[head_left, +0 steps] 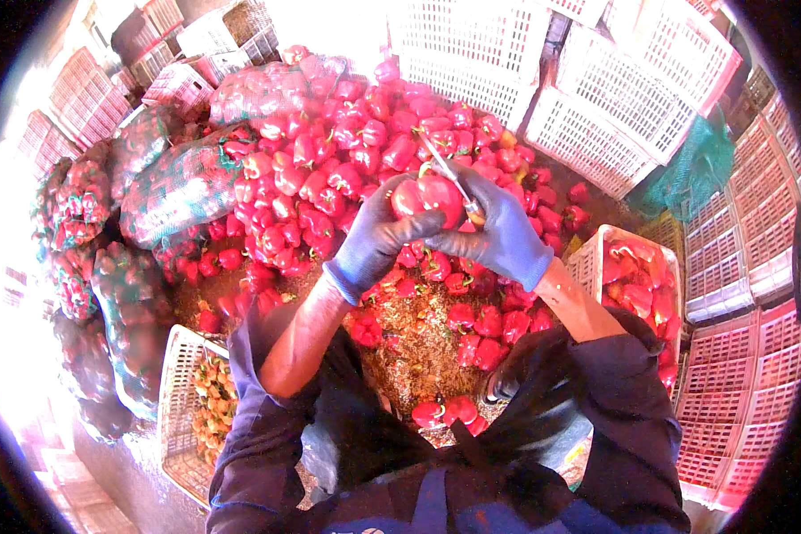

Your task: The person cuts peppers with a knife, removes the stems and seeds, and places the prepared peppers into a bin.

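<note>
peppers (347, 151) heaped among plastic crates (614, 98)

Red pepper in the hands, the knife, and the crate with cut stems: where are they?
Red pepper (429, 198), head view, on its front skin.
Knife (443, 165), head view, on the blade.
Crate of stems (180, 356), head view, on its rim.

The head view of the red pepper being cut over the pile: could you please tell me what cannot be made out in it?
- Red pepper: its lower half is covered by the left hand.
- Knife: its handle is hidden in the right hand; the blade is thin and blurred.
- Left crate: its contents are too small to identify.
- Top of the pile: washed out by glare.
</note>
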{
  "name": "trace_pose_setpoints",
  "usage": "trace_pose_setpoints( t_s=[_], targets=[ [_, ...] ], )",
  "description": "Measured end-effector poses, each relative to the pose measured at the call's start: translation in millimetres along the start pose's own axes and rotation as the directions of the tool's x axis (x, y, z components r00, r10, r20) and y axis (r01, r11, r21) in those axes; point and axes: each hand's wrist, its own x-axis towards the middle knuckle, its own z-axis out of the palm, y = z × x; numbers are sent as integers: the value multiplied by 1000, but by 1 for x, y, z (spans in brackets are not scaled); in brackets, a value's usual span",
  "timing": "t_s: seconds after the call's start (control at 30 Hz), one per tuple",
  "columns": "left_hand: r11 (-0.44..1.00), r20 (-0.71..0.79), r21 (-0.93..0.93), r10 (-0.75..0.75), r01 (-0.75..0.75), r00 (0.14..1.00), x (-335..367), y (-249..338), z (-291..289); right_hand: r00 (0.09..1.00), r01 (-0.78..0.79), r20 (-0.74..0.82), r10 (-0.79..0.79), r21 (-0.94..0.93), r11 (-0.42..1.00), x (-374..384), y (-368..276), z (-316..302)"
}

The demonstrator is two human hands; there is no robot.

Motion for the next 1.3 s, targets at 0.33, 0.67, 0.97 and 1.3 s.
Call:
trace_pose_setpoints(
  t_s=[0.33,0.67,0.97,1.3],
  targets=[
    [957,100,288,-66,34,993,-5,-5,-8,994,-83,63,86,-45,996,-16,6,-3],
    [985,85,-143,-83,94,993,-3,0,5,863,-467,156,480,605,644,-11,7,-34],
    [805,-104,570,265,-161,959,5,-26,-6,841,-476,137,523,646,596,-11,14,-26],
    [981,-296,144,169,-131,940,6,-23,-2,838,-381,123,532,830,408,-6,6,-15]
  ],
)
